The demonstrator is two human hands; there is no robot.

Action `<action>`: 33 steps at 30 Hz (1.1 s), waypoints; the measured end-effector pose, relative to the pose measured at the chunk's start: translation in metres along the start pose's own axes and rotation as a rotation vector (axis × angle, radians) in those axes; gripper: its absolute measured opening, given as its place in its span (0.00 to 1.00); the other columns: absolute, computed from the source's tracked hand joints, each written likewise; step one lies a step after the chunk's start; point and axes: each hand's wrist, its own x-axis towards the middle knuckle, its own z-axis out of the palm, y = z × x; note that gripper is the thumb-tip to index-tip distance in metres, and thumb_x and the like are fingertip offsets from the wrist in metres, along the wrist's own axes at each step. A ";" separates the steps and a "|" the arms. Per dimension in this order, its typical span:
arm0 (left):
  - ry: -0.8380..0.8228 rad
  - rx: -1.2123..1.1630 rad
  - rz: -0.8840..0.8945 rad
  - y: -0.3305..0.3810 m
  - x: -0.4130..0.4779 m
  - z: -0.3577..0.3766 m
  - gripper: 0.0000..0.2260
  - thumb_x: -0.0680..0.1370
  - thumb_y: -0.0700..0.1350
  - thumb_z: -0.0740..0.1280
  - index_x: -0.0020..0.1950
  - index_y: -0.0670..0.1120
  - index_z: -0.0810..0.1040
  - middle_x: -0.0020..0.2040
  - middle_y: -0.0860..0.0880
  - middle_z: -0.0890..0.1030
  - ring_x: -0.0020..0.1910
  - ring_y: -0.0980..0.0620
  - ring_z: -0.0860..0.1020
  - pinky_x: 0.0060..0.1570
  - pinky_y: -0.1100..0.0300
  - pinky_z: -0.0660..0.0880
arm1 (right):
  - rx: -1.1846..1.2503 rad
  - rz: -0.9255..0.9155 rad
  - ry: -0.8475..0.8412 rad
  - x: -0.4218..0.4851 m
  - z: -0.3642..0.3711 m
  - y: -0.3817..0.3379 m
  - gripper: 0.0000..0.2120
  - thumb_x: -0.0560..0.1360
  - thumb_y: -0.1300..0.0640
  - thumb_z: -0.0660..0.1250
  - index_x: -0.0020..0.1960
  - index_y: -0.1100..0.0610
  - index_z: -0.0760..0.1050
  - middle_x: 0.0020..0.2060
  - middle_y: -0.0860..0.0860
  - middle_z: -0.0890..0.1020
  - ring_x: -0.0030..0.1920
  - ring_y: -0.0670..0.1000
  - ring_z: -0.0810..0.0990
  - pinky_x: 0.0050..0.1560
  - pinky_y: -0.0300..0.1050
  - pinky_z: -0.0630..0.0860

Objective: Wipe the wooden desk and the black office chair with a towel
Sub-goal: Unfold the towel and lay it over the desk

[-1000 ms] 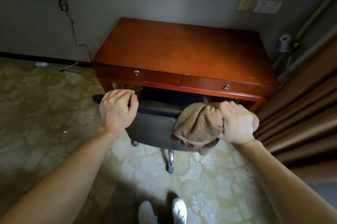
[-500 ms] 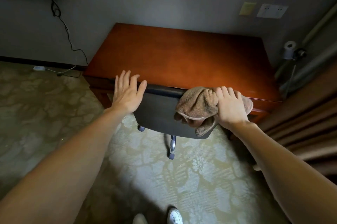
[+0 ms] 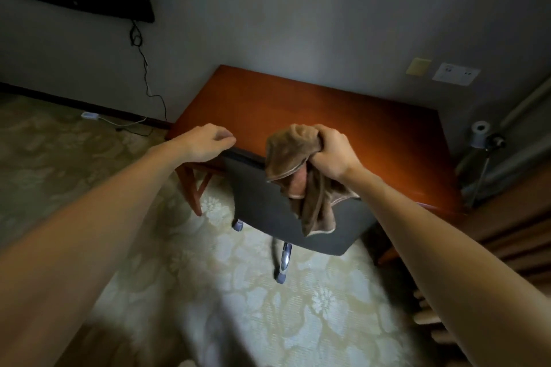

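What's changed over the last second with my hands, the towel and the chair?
The right hand bunched the towel and lifted it off the top of the chair; it hangs loose. The left hand let go of the chair. The chair stays at the desk.

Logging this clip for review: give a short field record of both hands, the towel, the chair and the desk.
left hand: fingers loosely curled, holding nothing, by the top edge of the black office chair; contact unclear
right hand: grips the bunched brown cloth towel
towel: hangs in front of the chair's backrest
reddish-brown wooden desk: behind the chair, against the grey wall
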 end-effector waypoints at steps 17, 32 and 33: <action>-0.278 -0.435 0.269 -0.195 -0.049 -0.147 0.18 0.77 0.61 0.72 0.66 0.57 0.81 0.62 0.59 0.84 0.65 0.57 0.79 0.69 0.54 0.73 | 0.391 0.252 0.114 0.067 0.150 -0.263 0.15 0.79 0.52 0.60 0.60 0.58 0.78 0.53 0.55 0.83 0.54 0.58 0.81 0.59 0.57 0.79; 0.237 -0.892 0.018 -0.441 -0.020 -0.275 0.12 0.85 0.49 0.63 0.47 0.49 0.83 0.33 0.57 0.84 0.34 0.61 0.83 0.31 0.68 0.75 | 0.253 0.247 -0.048 0.219 0.366 -0.444 0.15 0.77 0.56 0.71 0.60 0.56 0.71 0.50 0.52 0.79 0.55 0.59 0.80 0.49 0.55 0.79; 0.258 -0.925 -0.017 -0.454 -0.015 -0.282 0.13 0.85 0.50 0.63 0.46 0.49 0.83 0.33 0.56 0.84 0.33 0.61 0.83 0.31 0.69 0.75 | 0.282 0.265 -0.127 0.228 0.381 -0.449 0.15 0.77 0.57 0.72 0.61 0.58 0.73 0.51 0.55 0.81 0.54 0.59 0.83 0.51 0.58 0.82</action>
